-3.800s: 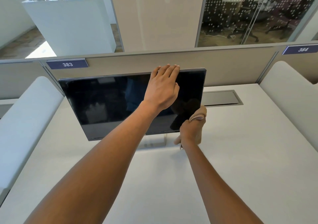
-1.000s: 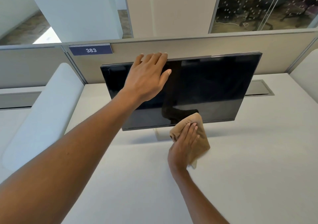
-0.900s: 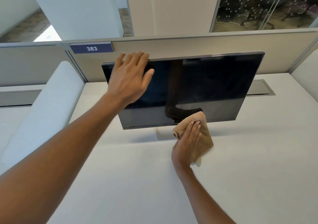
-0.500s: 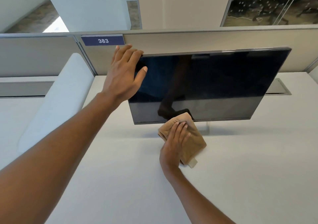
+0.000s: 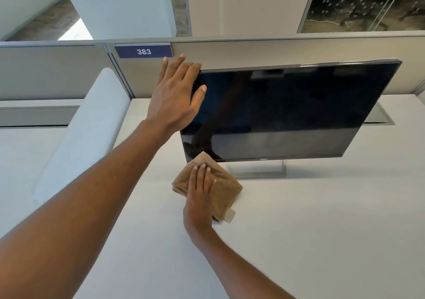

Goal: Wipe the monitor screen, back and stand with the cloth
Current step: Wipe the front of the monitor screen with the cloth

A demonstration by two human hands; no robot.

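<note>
1. While the left hand [image 5: 176,96] rests flat on the upper left corner of a Dell monitor [image 5: 287,112], its fingers [image 5: 184,68] are spread open and straight, the tips reaching over the top edge and the thumb lying on the dark screen.
2. The monitor stands on a white tabletop [image 5: 322,229], its long axis running left to right, parallel to the grey partition [image 5: 276,50] behind it. The black screen faces the viewer and looks tilted back slightly, with the right end higher in view.
3. A clear, rectangular stand base [image 5: 259,171] shows beneath the lower bezel, resting on the tabletop.
4. The right hand [image 5: 201,195] presses palm down on a folded tan cloth [image 5: 226,189], fingers extended flat and together rather than curled around it.
5. The cloth lies on the tabletop, just left of the stand base; its far corner meets the monitor's lower left corner. A small tag [image 5: 230,215] sticks out from its near edge.
6. A blue plate [image 5: 143,51] reading 383 is fixed to the partition, above the left hand.
7. A recessed grey hatch [image 5: 377,117] sits in the tabletop behind the monitor's right end; whether anything is inside cannot be told.
</note>
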